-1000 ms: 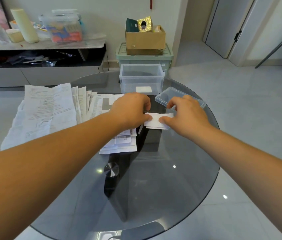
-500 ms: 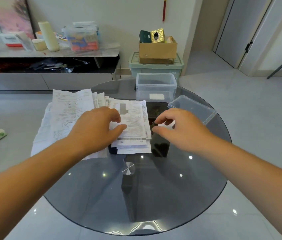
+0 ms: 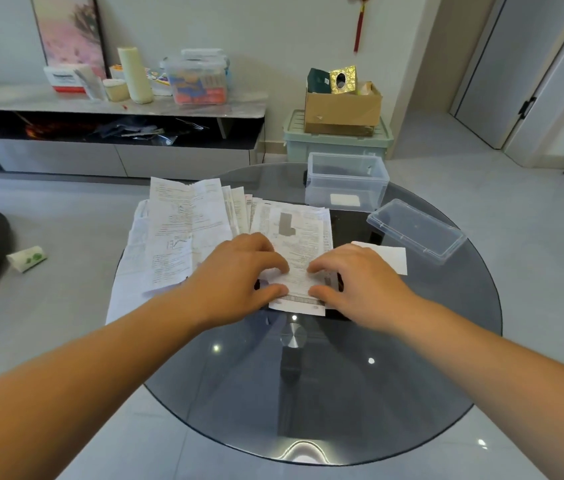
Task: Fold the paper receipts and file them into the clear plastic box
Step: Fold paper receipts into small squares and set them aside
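Observation:
A fanned pile of paper receipts (image 3: 187, 230) covers the left part of the round glass table (image 3: 325, 393). On its right end lies the top receipt (image 3: 299, 237). My left hand (image 3: 239, 271) and my right hand (image 3: 356, 282) both pinch the near end of this receipt between thumb and forefinger. A folded white receipt (image 3: 389, 258) lies flat on the glass just right of my right hand. The clear plastic box (image 3: 346, 178) stands open at the table's far side, with one folded slip (image 3: 344, 199) on its bottom.
The box's clear lid (image 3: 415, 230) lies on the table's right side. Behind the table stand a green storage bin (image 3: 337, 143) with a cardboard box (image 3: 342, 105) on it. A low cabinet (image 3: 110, 109) runs along the left wall. A wrapped roll (image 3: 25, 259) lies on the floor.
My right hand has let go of the folded receipt, which now lies on the glass. Both hands have moved left onto the pile and taken hold of the top receipt.

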`<action>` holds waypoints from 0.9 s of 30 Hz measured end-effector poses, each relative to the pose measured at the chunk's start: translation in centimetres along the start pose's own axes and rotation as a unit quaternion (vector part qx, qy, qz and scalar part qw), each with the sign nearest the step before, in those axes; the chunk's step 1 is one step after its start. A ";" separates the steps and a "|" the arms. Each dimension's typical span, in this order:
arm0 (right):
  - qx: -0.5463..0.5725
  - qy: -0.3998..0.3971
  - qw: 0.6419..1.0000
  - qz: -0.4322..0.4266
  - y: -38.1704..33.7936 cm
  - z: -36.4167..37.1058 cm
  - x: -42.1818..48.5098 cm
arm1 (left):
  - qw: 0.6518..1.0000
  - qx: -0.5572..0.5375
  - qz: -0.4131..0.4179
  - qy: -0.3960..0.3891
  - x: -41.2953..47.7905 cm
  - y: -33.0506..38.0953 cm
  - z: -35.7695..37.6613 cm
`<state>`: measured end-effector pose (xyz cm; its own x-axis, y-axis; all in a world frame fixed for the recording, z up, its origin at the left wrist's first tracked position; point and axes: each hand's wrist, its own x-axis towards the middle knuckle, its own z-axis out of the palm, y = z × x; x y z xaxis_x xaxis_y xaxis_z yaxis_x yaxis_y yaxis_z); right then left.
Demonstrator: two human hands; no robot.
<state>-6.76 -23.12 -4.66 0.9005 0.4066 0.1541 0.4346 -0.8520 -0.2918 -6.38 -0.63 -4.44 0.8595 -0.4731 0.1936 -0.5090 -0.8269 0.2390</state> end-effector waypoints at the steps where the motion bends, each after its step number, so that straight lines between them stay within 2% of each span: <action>1: -0.002 0.003 1.000 -0.006 -0.1 0.0 -0.1 | 1.000 0.001 0.003 0.002 0.0 0.0 0.1; 8: 0.019 0.007 1.000 -0.022 -0.3 0.3 -0.5 | 0.998 0.023 0.038 -0.039 0.3 0.4 0.5; 17: 0.032 0.001 0.999 -0.015 -0.4 0.7 -0.3 | 1.000 0.003 0.006 -0.018 0.6 0.3 0.3; 22: 0.041 0.007 0.999 -0.012 -0.6 0.8 0.0 | 0.998 -0.052 -0.031 -0.018 0.8 0.2 0.2; 27: 0.048 -0.005 0.998 -0.038 -0.7 0.3 -0.2 | 0.997 -0.068 -0.014 -0.022 0.5 0.5 -0.5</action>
<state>-7.23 -22.54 -4.84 0.8649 0.4721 0.1706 0.5003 -0.7832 -0.3691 -6.22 -1.16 -3.78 0.8729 -0.4662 0.1437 -0.4842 -0.7920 0.3719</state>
